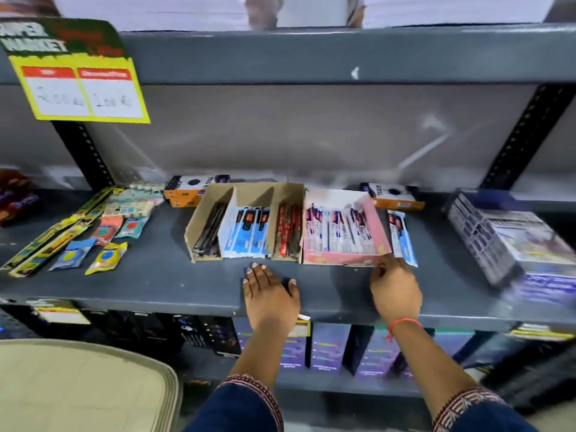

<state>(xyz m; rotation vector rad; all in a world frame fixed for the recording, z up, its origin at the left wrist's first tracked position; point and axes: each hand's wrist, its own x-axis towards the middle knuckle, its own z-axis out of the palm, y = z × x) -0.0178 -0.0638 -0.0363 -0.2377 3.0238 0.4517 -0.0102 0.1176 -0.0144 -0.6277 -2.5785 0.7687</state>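
neighbours: cardboard divider box (246,219) touching left of pink pen box (343,227); loose pen packs (402,238) just right
right hand (394,291): pinches its front-right corner
left hand (269,294): flat on shelf (156,275), fingers straight

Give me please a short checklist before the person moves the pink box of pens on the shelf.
1. Right hand pinches pink box at its front corner: ok.
2. Left hand flat on shelf, off the box: ok.
3. Pink box against cardboard organizer: ok.
4. Loose pen packet lies outside, right of the box: not ok.
5. Box front wall undamaged: cannot tell.
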